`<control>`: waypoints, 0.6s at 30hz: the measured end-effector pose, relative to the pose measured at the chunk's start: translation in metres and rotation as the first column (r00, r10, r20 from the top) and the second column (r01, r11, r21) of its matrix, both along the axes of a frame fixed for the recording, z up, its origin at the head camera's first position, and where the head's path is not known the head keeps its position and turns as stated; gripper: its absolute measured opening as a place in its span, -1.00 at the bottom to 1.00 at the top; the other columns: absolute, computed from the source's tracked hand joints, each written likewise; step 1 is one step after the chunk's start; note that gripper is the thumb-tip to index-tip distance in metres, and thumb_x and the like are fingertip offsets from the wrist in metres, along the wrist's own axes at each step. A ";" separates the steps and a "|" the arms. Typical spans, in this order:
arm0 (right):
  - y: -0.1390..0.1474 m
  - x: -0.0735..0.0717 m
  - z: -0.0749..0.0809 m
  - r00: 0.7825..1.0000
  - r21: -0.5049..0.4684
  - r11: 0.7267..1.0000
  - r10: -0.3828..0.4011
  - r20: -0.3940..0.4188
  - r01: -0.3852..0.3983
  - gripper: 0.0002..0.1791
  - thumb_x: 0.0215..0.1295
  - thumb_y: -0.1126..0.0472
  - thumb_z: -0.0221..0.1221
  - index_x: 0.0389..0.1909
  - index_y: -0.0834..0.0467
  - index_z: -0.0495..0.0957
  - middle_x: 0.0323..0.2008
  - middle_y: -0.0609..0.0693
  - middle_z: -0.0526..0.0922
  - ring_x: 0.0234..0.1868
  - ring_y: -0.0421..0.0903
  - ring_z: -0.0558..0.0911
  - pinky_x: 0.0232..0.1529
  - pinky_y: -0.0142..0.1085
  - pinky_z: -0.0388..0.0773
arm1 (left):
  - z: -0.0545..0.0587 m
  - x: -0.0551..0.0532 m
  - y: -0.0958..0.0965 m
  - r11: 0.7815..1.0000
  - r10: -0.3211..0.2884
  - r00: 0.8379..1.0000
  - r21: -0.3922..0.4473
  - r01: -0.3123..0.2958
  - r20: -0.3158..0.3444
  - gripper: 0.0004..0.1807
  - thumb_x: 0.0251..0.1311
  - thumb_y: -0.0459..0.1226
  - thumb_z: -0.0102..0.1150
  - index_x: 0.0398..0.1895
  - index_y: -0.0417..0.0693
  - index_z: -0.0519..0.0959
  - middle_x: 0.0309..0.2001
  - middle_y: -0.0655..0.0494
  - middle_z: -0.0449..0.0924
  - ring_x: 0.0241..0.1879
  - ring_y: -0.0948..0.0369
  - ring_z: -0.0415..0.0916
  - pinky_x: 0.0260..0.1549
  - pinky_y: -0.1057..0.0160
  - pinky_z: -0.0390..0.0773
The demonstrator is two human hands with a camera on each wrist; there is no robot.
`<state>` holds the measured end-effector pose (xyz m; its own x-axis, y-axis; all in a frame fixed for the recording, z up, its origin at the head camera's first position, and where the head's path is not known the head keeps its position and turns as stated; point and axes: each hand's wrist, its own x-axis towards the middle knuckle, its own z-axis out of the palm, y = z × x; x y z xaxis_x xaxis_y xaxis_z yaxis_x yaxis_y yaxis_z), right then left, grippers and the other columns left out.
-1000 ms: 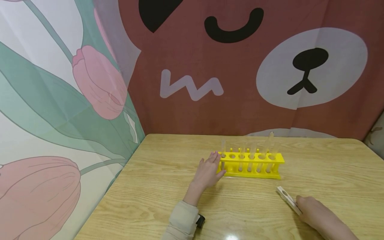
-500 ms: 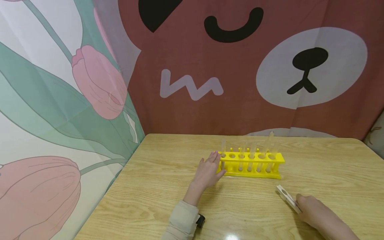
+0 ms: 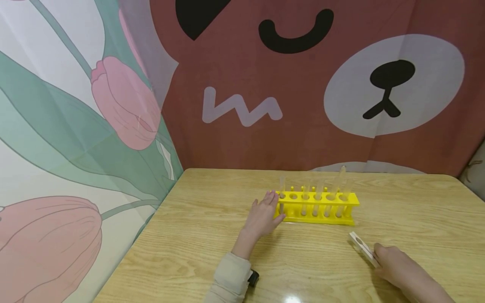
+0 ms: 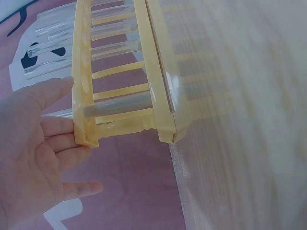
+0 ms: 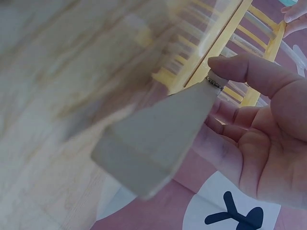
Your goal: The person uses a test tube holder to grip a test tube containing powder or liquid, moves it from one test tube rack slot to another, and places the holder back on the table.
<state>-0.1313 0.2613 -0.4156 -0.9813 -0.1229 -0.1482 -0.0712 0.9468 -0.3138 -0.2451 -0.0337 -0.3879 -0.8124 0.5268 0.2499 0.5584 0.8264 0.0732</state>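
Several test tubes (image 3: 319, 187) stand in the yellow rack (image 3: 316, 203) on the counter (image 3: 310, 252), one rack end pinched by the left hand (image 3: 260, 216), while the right hand (image 3: 401, 267) grips a wooden peg (image 3: 366, 253) nearby, seemingly a steadying step, with careful aim called for next.

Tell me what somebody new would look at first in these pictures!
Probably the huge bear-like face on the cloth behind the table. Next might be the bright yellow rack with clear tubes in it, its left end touched by the left hand. Then comes the pale clip in the right hand, nearer the camera than the rack.
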 end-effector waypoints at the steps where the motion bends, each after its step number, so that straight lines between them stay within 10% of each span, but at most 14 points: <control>1: 0.000 0.000 0.000 1.000 0.003 1.000 -0.003 0.009 0.003 -0.75 -0.07 0.38 0.25 -0.53 0.24 0.31 -0.67 -0.03 0.26 -0.63 -0.13 0.29 -0.62 -0.28 0.26 | 0.000 0.000 0.000 1.000 -0.002 1.000 0.000 0.002 -0.001 -0.32 0.18 0.01 0.03 0.27 -0.20 0.23 0.28 -0.05 0.16 0.26 0.14 0.08 0.05 -0.06 0.23; 18: -0.001 0.002 0.000 0.997 -0.019 1.000 0.000 -0.072 -0.002 -0.74 -0.07 0.35 0.25 -0.51 0.22 0.30 -0.67 -0.05 0.25 -0.65 -0.14 0.27 -0.66 -0.31 0.23 | -0.001 0.000 -0.001 1.000 -0.013 1.000 0.002 0.013 -0.008 -0.32 0.18 0.00 0.03 0.26 -0.22 0.23 0.27 -0.06 0.16 0.26 0.14 0.09 0.05 -0.07 0.24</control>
